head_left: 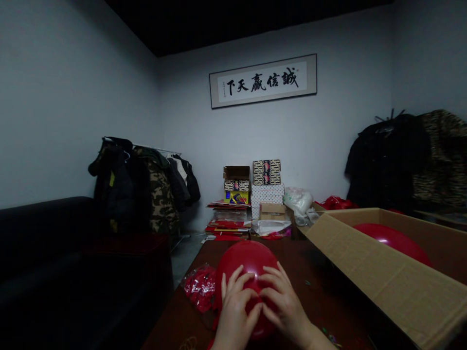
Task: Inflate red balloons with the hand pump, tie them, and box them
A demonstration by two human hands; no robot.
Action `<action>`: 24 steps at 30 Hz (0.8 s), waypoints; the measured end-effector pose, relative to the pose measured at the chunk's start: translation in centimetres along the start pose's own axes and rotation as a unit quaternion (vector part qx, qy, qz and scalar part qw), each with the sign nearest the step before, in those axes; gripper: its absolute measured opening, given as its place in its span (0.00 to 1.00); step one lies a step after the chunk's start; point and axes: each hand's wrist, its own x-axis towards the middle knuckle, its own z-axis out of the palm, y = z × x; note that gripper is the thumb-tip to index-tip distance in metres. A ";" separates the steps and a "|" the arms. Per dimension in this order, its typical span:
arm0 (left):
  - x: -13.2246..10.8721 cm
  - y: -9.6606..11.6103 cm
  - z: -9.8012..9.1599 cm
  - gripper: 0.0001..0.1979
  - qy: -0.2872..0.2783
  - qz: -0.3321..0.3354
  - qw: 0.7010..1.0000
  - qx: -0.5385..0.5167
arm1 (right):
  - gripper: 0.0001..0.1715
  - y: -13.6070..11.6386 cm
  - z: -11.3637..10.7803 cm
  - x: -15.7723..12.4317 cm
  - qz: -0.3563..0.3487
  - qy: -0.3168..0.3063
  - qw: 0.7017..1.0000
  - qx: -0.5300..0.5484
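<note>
An inflated red balloon [248, 255] is at the near end of the dark brown table, with both my hands on its near side. My left hand [235, 306] has its fingers curled against the balloon, thumb and forefinger drawn together. Mirroring it, my right hand [283, 302] bends its fingers over the same spot, and the fingertips of both hands almost meet. Whatever they pinch there, perhaps the balloon's neck, is too dark and covered to make out. Left of the balloon lies a clear plastic bag of small red pieces [200, 287].
On the right stands an open cardboard box [379, 272] with another red balloon [396, 240] inside. Stacked boxes [267, 194] and flat red packets [228, 226] are beyond the table. A black sofa [44, 243] and coats on a rack [160, 184] are at left.
</note>
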 end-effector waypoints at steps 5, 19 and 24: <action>-0.3 0.6 -0.3 0.09 0.076 -0.008 0.996 0.046 | 0.08 -0.4 -0.5 0.4 0.008 -0.001 1.000 0.002; -0.6 0.6 -0.1 0.11 0.119 0.041 0.986 0.111 | 0.08 -1.1 -0.8 1.2 -0.021 0.034 0.998 -0.040; -0.4 0.4 -0.1 0.08 0.096 0.027 0.990 0.095 | 0.08 -1.1 -0.9 1.3 -0.034 0.035 0.997 -0.061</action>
